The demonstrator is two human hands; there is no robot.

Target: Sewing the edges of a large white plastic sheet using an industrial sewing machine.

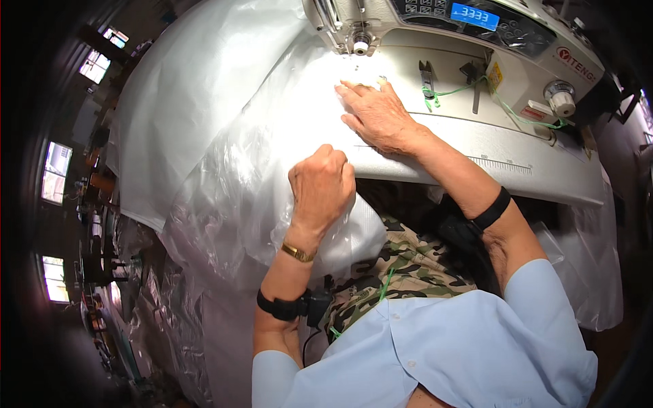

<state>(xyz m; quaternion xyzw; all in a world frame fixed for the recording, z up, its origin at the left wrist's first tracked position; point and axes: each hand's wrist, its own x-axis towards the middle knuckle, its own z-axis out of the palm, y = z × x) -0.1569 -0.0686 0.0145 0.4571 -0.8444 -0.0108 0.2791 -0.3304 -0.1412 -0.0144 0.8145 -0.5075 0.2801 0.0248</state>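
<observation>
A white sheet with clear plastic film (pixel 224 197) spreads over the left side of a sewing machine (pixel 435 41) and hangs into my lap. My left hand (pixel 320 187) is closed in a fist on its bunched edge, near the front of the machine bed. Farther up, my right hand (pixel 377 115) lies palm down on the bed, fingers stretched out and thumb apart. Its fingertips rest just in front of the brightly lit presser foot and needle area (pixel 360 47). Glare washes out the material under those fingertips.
Thread snips (pixel 427 80) with green thread lie on the bed to the right, beside a small dark metal tool (pixel 475 88). A handwheel-like knob (pixel 560 98) sticks out at the right. More clear plastic (pixel 585 272) hangs at the right edge of the table.
</observation>
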